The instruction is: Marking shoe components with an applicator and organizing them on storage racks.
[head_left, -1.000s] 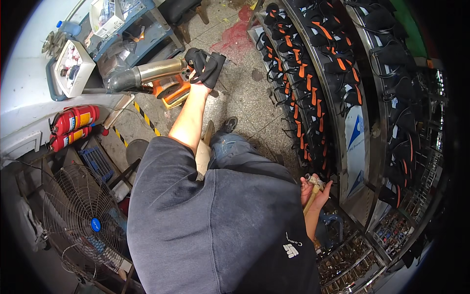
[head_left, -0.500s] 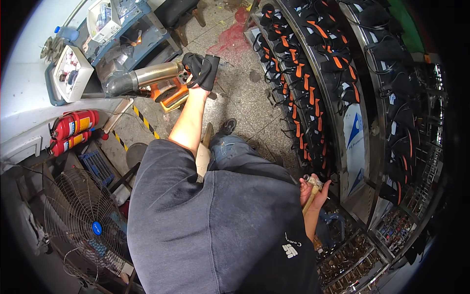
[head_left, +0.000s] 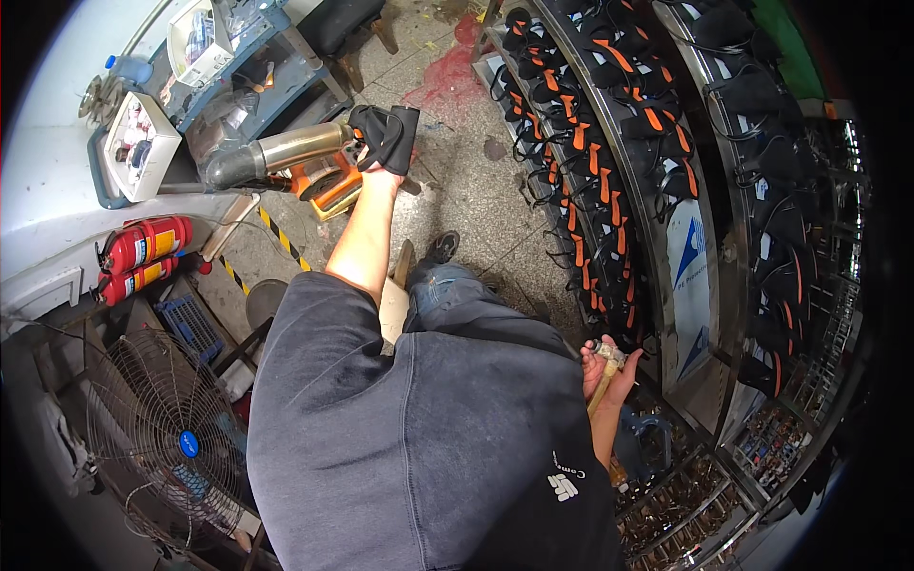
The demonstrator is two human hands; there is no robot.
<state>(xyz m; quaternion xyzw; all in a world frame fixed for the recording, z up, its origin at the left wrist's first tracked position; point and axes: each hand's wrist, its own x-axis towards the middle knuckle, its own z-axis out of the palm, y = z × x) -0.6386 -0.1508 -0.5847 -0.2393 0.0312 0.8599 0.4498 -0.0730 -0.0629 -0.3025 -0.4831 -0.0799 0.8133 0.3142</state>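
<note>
My left arm stretches forward, and my left hand (head_left: 383,175) grips a black shoe upper (head_left: 388,135) with dangling laces. The upper sits against the end of a thick metal pipe (head_left: 303,145) on an orange machine (head_left: 328,181). Most of my left fingers are hidden under the black material. Low at my right side, my right hand (head_left: 619,381) is turned palm up around a hammer (head_left: 606,379). Its pale metal head lies by my fingers and thumb, and its wooden handle runs back along the palm toward my wrist.
On the right stand racks (head_left: 633,143) hung with several black and orange shoe uppers. Two red fire extinguishers (head_left: 143,257) and a caged fan (head_left: 181,443) are at left. White bins (head_left: 143,143) rest beside a blue bench (head_left: 238,105). Red netting (head_left: 447,76) lies on the floor.
My left hand and the black shoe upper have shifted very slightly left. My right hand keeps the hammer in almost the same place.
</note>
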